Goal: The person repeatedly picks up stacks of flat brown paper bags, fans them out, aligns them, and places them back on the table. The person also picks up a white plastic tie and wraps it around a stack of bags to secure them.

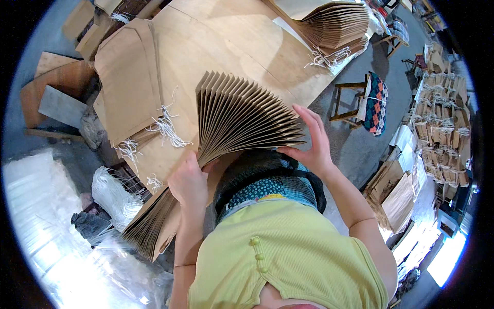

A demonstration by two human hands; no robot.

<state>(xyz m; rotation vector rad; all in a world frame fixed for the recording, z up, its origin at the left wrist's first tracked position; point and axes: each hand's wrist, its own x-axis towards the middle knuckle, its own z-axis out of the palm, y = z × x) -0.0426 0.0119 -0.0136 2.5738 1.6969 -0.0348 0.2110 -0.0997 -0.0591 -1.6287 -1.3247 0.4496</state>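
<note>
A thick stack of brown paper envelopes (247, 113) spreads into a fan over the near edge of the table. My left hand (189, 180) is closed around its narrow middle, and the lower ends of the stack (152, 221) splay out below that hand. At the fan's right end is my right hand (311, 141), thumb and fingers wide apart around the outermost edges, seemingly touching them. Left of the fan lies a flat pile of brown envelopes (128, 82) with loose white strings (170, 129) at its near end.
Another fanned envelope stack (334, 26) lies at the table's (221, 36) far right corner. A stool with a checked cover (374, 103) stands to the right, before tied brown bundles (442, 129). White string hanks (116, 198) and clear plastic (41, 206) are at the left.
</note>
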